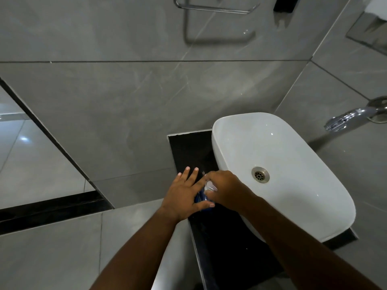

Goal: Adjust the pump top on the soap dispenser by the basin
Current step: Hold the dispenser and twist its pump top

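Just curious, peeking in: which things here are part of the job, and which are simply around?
In the job:
pump top
soap dispenser
left hand
right hand

Just around:
basin
black counter
tap
towel rail

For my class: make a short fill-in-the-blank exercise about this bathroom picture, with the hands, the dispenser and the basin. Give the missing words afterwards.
1. The white basin sits on a dark, nearly ____ counter.
2. The right hand grips the clear pump top of the ____ soap dispenser.
3. The left hand has its fingers ____.
4. The basin's drain is ____ in shape.

Missing words: black; blue; spread; round
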### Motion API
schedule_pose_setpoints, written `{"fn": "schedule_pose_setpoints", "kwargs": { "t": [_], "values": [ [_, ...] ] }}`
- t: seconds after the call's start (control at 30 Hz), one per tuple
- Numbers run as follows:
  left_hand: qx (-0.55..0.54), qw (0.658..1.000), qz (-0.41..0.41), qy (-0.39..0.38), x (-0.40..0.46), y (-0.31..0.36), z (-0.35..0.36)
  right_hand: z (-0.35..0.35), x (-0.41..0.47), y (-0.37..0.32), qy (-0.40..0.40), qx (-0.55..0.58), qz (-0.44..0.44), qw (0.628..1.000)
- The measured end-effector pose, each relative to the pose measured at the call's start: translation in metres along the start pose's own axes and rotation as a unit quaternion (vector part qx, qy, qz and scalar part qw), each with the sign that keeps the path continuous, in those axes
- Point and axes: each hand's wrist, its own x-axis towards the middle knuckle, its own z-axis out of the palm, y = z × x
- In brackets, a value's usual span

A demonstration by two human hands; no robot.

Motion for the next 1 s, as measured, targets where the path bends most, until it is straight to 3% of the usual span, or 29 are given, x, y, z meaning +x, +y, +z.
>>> {"fn": "schedule_pose_setpoints", "kwargs": {
  "t": [0.17,0.3,0.37,0.53,0.67,0.83,1.0],
  "values": [
    [0.006,1.0,0.002,0.005,0.001,0.0,0.002,0.012,-0.007,0.015,0.076,0.07,0.054,0.993],
    [0.008,1.0,0.006,0.007,0.001,0.0,0.003,0.016,-0.01,0.019,0.071,0.135,0.009,0.988],
    [0.004,1.0,0.008,0.011,0.001,0.0,0.003,0.017,-0.01,0.02,0.084,0.133,0.001,0.988],
    [-0.011,1.0,0.004,0.01,0.0,0.0,0.004,0.025,-0.01,0.022,0.129,0.134,0.099,0.978],
    [0.0,1.0,0.006,0.008,0.001,0.0,0.004,0.029,-0.012,0.02,0.117,0.152,0.044,0.981],
    [-0.005,1.0,-0.001,0.007,0.002,0.001,0.005,0.033,-0.01,0.023,0.128,0.114,0.109,0.979],
    [0.001,1.0,0.001,0.005,0.002,0.001,0.004,0.04,-0.012,0.025,0.148,0.142,0.069,0.976]
  ]
}}
